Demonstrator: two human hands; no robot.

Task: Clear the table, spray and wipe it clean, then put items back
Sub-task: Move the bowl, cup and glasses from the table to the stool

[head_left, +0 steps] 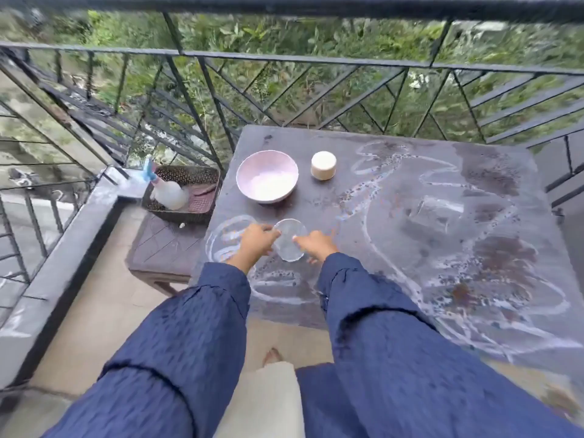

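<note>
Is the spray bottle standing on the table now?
No, the spray bottle lies in the dark basket on the low stool beside the table.

Black metal railing (284, 58) runs along the far side, tons of green plants (221, 30) behind it. Beige tiled floor (94, 327) near left.

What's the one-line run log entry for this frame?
left hand + right hand: both on small glass bowl | table: streaky, wet-looking | pink bowl, cream jar: on table | spray bottle: in basket
</note>
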